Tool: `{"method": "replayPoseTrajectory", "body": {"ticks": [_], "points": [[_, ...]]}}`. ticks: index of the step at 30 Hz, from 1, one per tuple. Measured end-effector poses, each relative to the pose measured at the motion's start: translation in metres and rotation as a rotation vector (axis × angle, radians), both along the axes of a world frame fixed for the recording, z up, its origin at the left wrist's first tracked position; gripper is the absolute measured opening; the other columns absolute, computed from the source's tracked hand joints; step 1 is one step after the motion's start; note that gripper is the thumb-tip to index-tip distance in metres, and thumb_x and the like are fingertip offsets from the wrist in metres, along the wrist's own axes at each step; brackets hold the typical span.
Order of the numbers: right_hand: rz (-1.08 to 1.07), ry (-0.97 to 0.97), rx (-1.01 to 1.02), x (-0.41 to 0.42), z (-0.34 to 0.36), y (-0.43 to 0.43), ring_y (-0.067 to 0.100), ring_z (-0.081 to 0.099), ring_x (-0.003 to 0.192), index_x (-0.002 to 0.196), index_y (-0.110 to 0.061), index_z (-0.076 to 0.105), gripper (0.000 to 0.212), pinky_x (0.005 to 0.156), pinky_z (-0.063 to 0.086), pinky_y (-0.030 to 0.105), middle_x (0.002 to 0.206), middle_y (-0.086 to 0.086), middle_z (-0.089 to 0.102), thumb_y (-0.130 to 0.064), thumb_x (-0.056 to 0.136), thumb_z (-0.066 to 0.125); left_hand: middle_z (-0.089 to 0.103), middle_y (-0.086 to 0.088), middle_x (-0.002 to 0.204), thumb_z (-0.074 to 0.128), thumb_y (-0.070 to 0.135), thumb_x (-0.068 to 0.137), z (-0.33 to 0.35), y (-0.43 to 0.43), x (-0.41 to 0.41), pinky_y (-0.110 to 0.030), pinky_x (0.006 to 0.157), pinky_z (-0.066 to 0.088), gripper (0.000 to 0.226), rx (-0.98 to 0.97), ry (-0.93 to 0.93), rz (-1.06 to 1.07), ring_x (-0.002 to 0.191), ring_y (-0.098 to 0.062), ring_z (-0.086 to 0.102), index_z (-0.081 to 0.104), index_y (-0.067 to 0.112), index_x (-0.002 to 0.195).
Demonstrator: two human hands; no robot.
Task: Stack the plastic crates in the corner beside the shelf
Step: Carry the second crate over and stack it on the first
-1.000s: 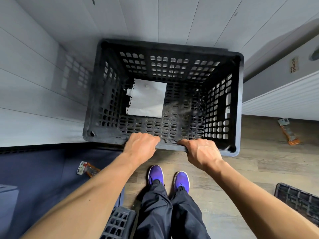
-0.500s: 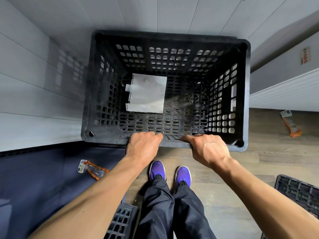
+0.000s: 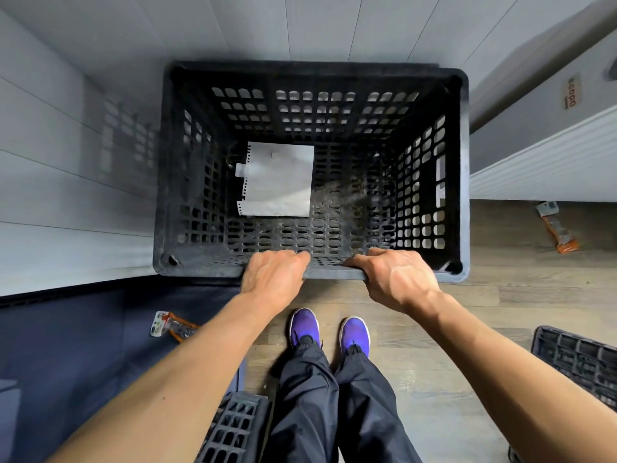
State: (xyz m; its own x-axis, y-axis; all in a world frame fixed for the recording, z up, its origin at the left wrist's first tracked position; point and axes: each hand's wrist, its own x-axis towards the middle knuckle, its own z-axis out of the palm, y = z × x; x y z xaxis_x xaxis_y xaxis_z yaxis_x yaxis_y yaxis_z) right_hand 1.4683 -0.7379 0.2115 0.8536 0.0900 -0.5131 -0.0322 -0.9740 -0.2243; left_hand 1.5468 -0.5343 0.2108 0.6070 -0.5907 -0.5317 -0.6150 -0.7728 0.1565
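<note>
A large black perforated plastic crate [image 3: 462, 168] stands in the corner, close to the grey panelled walls, seen from above. A white sheet of paper [image 3: 278, 178] lies on its floor. My left hand [image 3: 272, 275] grips the crate's near rim, fingers curled over the edge. My right hand [image 3: 395, 279] grips the same rim a little to the right. A second black crate [image 3: 574, 359] shows at the lower right edge, and another crate [image 3: 233, 429] sits by my left leg at the bottom.
A white shelf unit [image 3: 547, 162] stands right of the crate. A dark blue mat [image 3: 76, 345] covers the floor at left with an orange-and-white wrapper [image 3: 170, 325] on it. Another orange item [image 3: 557, 228] lies on the wood floor at right. My purple shoes [image 3: 329, 332] stand below the crate.
The crate has shifted slightly farther into the corner and appears larger in view; both hands keep their grip on the near rim.
</note>
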Motion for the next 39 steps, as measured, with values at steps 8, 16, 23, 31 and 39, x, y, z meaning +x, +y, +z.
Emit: {"method": "replayPoseTrajectory", "body": {"ticks": [8,16,23,31,39], "points": [[-0.058,-0.008,-0.045,0.0,-0.002,0.007,0.022,0.064,0.099,0.119,-0.035,0.061,0.032,0.074,0.053,0.036,0.108,-0.003,0.059,-0.032,0.092,0.044,0.059,-0.002,0.104,0.056,0.023,0.095,-0.003,-0.002,-0.003,-0.037,0.073,0.036,0.013,0.003,-0.033,0.04,0.098,-0.03,0.058,0.054,0.022,0.108],[-0.042,-0.072,-0.049,-0.008,-0.007,0.004,0.022,0.056,0.077,0.101,-0.028,0.061,0.018,0.072,0.055,0.041,0.09,-0.001,0.062,-0.035,0.095,0.046,0.056,-0.002,0.108,0.067,0.031,0.088,-0.016,0.002,-0.017,-0.04,0.083,0.039,0.028,-0.129,-0.206,0.059,0.104,-0.026,0.047,0.056,0.027,0.113],[-0.005,-0.266,-0.042,-0.048,-0.008,-0.035,0.031,0.06,0.093,0.11,-0.026,0.057,0.021,0.064,0.047,0.038,0.099,0.003,0.067,-0.035,0.094,0.047,0.063,-0.002,0.108,0.055,0.044,0.095,-0.014,-0.033,-0.058,-0.042,0.092,0.033,0.031,-0.282,-0.244,0.138,0.106,-0.028,0.054,0.056,0.027,0.121],[0.067,-0.344,-0.011,-0.064,-0.012,-0.058,0.037,0.061,0.087,0.107,-0.018,0.052,0.014,0.072,0.05,0.044,0.092,0.011,0.065,-0.025,0.096,0.049,0.065,0.001,0.1,0.054,0.049,0.094,-0.015,-0.061,-0.074,-0.04,0.083,0.035,0.026,-0.258,-0.325,0.161,0.099,-0.029,0.058,0.058,0.03,0.111],[0.053,-0.348,-0.112,-0.051,-0.016,-0.056,0.026,0.06,0.065,0.089,-0.031,0.053,0.027,0.061,0.045,0.035,0.064,-0.006,0.055,-0.057,0.094,0.047,0.053,0.008,0.066,0.053,0.057,0.091,-0.022,-0.077,-0.063,-0.033,0.061,0.032,0.028,-0.225,-0.359,0.139,0.07,-0.021,0.05,0.066,0.033,0.093]]}}
